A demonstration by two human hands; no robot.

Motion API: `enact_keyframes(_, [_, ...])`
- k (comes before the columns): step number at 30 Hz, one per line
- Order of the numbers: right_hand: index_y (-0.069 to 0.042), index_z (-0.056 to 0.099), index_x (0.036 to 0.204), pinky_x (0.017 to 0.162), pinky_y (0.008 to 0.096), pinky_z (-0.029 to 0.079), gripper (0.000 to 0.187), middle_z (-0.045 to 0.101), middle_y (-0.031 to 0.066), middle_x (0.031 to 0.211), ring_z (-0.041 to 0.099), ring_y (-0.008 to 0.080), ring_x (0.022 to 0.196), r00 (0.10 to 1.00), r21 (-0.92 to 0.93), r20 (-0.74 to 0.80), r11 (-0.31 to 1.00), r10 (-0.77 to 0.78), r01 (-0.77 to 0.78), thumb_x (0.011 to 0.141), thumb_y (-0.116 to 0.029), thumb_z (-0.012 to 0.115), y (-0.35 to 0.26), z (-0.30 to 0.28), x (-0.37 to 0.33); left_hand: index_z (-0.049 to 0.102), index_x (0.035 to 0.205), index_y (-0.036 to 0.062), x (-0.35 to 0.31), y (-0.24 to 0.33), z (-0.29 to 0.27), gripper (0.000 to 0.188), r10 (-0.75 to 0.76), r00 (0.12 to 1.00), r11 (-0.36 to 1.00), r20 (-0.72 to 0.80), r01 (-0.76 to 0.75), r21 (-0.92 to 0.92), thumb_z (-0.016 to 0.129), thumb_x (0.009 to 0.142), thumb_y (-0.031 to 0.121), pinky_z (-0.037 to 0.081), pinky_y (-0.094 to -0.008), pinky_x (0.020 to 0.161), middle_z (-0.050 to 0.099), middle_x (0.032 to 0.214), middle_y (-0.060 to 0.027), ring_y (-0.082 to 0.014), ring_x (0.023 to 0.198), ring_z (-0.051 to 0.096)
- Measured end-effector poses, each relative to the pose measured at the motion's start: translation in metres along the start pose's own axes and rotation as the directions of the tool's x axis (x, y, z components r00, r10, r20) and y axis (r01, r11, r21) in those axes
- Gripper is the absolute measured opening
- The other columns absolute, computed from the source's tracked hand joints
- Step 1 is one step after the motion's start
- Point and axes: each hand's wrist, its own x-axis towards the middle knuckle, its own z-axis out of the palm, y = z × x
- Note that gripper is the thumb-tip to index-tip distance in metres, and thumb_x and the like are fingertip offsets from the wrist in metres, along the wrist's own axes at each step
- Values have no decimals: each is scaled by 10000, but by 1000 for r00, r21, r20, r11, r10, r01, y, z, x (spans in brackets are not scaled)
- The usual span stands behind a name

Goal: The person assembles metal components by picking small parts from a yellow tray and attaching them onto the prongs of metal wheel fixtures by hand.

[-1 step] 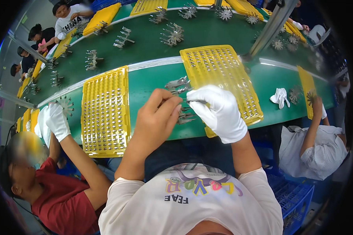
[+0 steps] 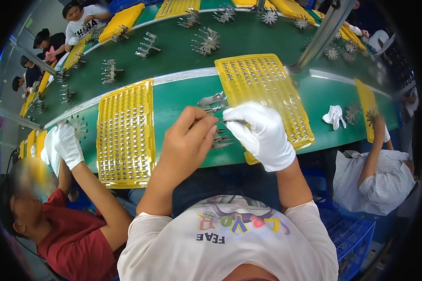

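Observation:
My bare left hand [image 2: 186, 140] is closed, thumb and fingers pinched at a metal holder with several clip-like arms [image 2: 213, 99]. Its arms stick out above and below my fingertips, and its middle is hidden behind them. My right hand [image 2: 262, 136], in a white glove, pinches a slim dark metal piece [image 2: 235, 122] right beside the left fingertips. Whether that piece is part of the holder or loose, I cannot tell. Partly under my right hand lies a yellow tray [image 2: 248, 86] with rows of small shiny metal parts.
Another yellow tray of metal parts [image 2: 125, 136] lies left on the green table [image 2: 173, 93]. Several clip holders stand on the dark green belt [image 2: 169, 61] beyond. A metal post [image 2: 321, 35] rises at right, near a white glove [image 2: 334, 117]. Co-workers sit at both sides; blue crates [image 2: 351, 234] stand lower right.

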Motion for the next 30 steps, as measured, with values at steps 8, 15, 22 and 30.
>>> enact_keyframes(8, [-70, 709, 1008, 700, 404, 556, 187, 710, 103, 928, 711, 321, 809, 997, -65, 39, 995, -67, 70, 837, -44, 782, 3, 1, -1, 731, 1022, -12, 4, -4, -5, 175, 91, 993, 994, 71, -94, 47, 738, 849, -33, 554, -374, 684, 652, 964, -128, -300, 816, 680])
enact_keyframes(15, [-53, 696, 979, 731, 412, 563, 160, 720, 117, 937, 714, 332, 850, 998, -82, 39, 995, -50, 53, 839, -1, 751, 3, 9, -3, 688, 984, -15, 1, -6, 4, 120, 70, 994, 995, 87, -75, 61, 715, 867, -18, 553, -407, 701, 612, 953, -140, -330, 800, 662])
enact_keyframes(22, [18, 556, 1426, 866, 316, 564, 600, 712, 93, 1131, 696, 157, 940, 893, 568, 160, 701, 420, -432, 876, -61, 783, 13, 28, -34, 713, 1019, 6, 2, -10, 8, 149, 51, 996, 999, -80, -50, 22, 739, 873, -5, 557, -361, 643, 604, 985, -116, -264, 746, 671])
enact_keyframes(30, [8, 600, 1207, 846, 287, 566, 287, 699, 94, 1114, 683, 136, 946, 821, 754, 57, 514, 569, -409, 937, 55, 686, 27, 65, -46, 703, 1018, -1, 6, -22, 27, 152, 80, 996, 995, -27, -78, 67, 742, 873, 23, 556, -368, 643, 597, 998, -110, -265, 760, 667])
